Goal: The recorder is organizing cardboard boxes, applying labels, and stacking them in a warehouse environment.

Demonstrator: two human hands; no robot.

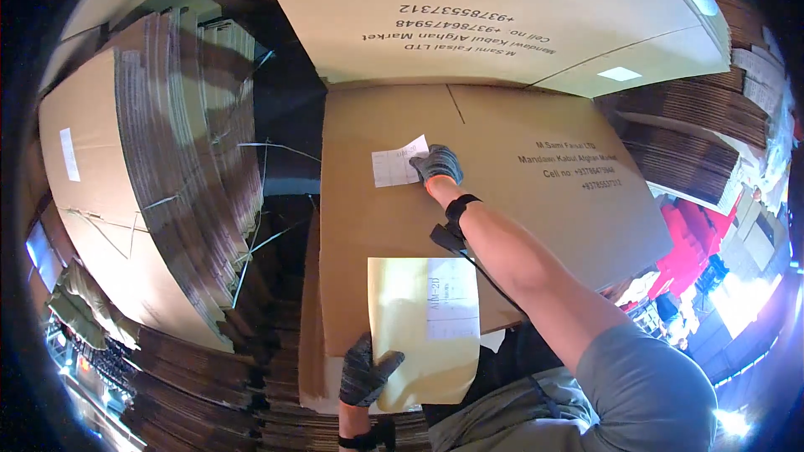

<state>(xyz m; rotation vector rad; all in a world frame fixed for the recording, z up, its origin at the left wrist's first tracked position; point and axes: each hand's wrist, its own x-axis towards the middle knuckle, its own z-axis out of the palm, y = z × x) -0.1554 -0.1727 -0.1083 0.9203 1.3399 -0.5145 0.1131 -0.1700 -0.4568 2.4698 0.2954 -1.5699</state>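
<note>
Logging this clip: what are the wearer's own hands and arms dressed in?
The left hand and right hand wear dark grey gloves, the right one with an orange cuff edge. Each wrist has a black strap; a thin black cable runs near the right forearm. A short grey sleeve covers the right upper arm.

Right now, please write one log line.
left gloved hand: holds yellow label sheet | right gloved hand: touches white label on cardboard panel
</note>
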